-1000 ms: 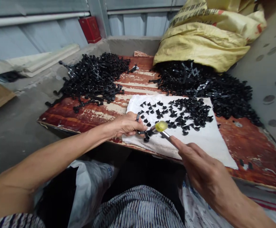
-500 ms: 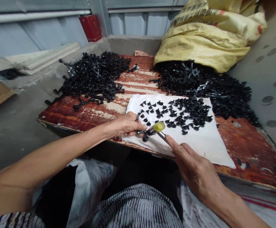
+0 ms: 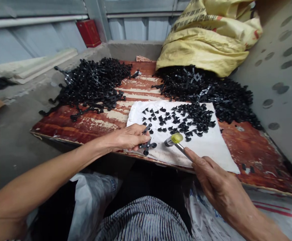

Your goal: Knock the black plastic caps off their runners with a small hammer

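My left hand [image 3: 130, 136] is closed around a black jointed bracket [image 3: 148, 146], whose crossed arms and round ends stick out past my fingers over the front of a white cloth [image 3: 211, 157]. My right hand [image 3: 212, 177] grips the metal handle of a small mallet [image 3: 174, 139] with a yellow face on its head. The mallet head is held to the right of the bracket, apart from it. Behind both hands, many small black round-headed pegs [image 3: 183, 124] lie scattered on the cloth, thickest toward its right.
A heap of black brackets [image 3: 95, 80] covers the back left of the worn red board [image 3: 110, 124]. Another heap [image 3: 226, 97] spills from a yellow sack [image 3: 196, 50] at the back right. A white plastic bag [image 3: 93, 197] hangs below the board's front edge.
The mallet head has moved right, away from the bracket, with my right hand. The bracket in my left hand now shows more fully. The whole view has shifted slightly.
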The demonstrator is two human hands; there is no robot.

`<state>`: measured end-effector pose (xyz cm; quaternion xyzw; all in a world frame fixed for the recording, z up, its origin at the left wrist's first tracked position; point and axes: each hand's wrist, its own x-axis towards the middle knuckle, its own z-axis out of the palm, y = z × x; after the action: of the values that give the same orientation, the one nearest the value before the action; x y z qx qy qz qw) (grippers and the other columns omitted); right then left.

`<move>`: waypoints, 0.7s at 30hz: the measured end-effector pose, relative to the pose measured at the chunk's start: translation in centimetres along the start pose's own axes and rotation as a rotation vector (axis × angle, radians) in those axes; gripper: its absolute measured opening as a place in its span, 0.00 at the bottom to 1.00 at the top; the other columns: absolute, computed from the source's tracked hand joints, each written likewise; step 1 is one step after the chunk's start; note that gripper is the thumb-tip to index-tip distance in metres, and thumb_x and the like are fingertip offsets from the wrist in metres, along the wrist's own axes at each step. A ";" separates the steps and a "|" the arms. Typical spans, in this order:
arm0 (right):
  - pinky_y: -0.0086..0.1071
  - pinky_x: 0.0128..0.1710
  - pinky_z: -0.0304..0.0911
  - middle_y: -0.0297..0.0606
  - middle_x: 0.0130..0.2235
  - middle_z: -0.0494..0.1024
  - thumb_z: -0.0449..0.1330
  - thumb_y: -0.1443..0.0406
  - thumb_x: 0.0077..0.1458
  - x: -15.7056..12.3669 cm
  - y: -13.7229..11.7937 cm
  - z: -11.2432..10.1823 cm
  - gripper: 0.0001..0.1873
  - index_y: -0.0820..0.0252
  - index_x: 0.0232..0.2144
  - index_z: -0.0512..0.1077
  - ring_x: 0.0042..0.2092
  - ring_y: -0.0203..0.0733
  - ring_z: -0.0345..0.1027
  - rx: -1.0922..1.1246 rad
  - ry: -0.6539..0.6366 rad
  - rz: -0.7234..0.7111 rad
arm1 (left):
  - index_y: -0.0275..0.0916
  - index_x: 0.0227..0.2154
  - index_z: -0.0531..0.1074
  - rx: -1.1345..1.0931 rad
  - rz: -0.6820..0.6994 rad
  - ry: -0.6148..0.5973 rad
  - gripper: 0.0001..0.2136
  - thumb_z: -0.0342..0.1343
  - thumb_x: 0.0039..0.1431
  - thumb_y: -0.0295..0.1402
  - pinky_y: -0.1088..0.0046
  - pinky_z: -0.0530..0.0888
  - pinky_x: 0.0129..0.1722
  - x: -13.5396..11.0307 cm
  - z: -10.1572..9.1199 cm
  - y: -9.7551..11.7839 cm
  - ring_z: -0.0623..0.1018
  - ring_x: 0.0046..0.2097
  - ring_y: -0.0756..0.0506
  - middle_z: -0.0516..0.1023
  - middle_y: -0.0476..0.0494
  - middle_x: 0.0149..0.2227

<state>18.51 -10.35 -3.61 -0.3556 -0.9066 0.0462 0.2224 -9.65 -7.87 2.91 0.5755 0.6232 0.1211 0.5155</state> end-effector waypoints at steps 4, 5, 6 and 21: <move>0.28 0.21 0.68 0.36 0.33 0.74 0.45 0.72 0.66 -1.3 0.5 -0.7 0.34 0.48 0.71 0.43 0.25 0.39 0.73 -0.016 0.014 -0.001 | 0.36 0.33 0.67 0.020 0.045 -0.103 0.10 0.48 0.63 0.37 0.80 0.58 0.18 0.1 0.8 -0.2 0.63 0.21 0.54 0.64 0.54 0.22; 0.28 0.22 0.69 0.37 0.34 0.75 0.45 0.73 0.66 -1.7 0.6 -0.7 0.36 0.47 0.71 0.42 0.26 0.39 0.74 -0.016 0.017 0.002 | 0.36 0.32 0.67 0.019 0.060 -0.128 0.11 0.48 0.63 0.38 0.80 0.58 0.19 0.3 1.1 -0.3 0.62 0.21 0.54 0.63 0.54 0.22; 0.28 0.23 0.70 0.39 0.36 0.76 0.46 0.73 0.65 -2.0 0.7 -0.8 0.37 0.46 0.71 0.40 0.28 0.39 0.75 -0.012 0.015 0.003 | 0.36 0.30 0.67 0.011 0.082 -0.150 0.11 0.48 0.63 0.38 0.80 0.57 0.19 0.6 1.4 -0.3 0.61 0.21 0.54 0.63 0.54 0.22; 0.29 0.28 0.73 0.42 0.37 0.80 0.48 0.75 0.62 -0.9 0.5 0.3 0.29 0.57 0.64 0.60 0.31 0.40 0.78 0.123 0.026 0.080 | 0.40 0.27 0.59 -0.200 0.152 -0.234 0.15 0.49 0.62 0.45 0.80 0.55 0.19 2.4 3.3 -0.4 0.59 0.20 0.55 0.61 0.57 0.22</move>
<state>19.24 -10.56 -4.30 -0.3779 -0.8841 0.1059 0.2536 -6.87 -7.48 -0.04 0.5771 0.4986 0.1533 0.6283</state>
